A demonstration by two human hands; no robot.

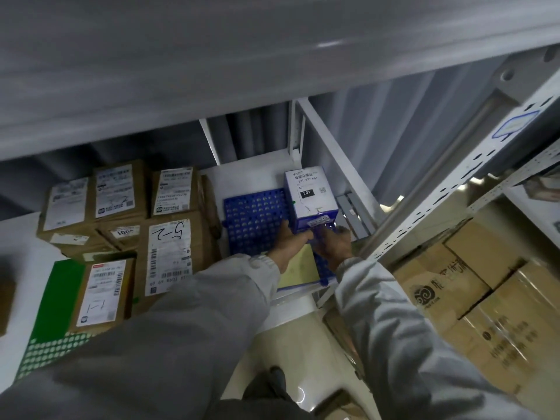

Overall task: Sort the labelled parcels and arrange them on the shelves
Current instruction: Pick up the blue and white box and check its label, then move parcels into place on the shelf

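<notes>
Blue-and-white parcel (310, 197), white label reading "231", upright on blue perforated mat (254, 221), low shelf (248, 171). Left hand (289, 242), right hand (333, 245) at near face; finger state indiscernible.

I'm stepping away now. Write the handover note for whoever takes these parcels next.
Left hand: fingers against the blue box's front edge; grip unclear.
Right hand: at the same edge, grip unclear.
Blue box: upright on the blue mat, low shelf, right corner.
Brown parcels: stacked left of the mat.
Done: blue box on the shelf.
Left: let go of it, then sort further parcels.
</notes>
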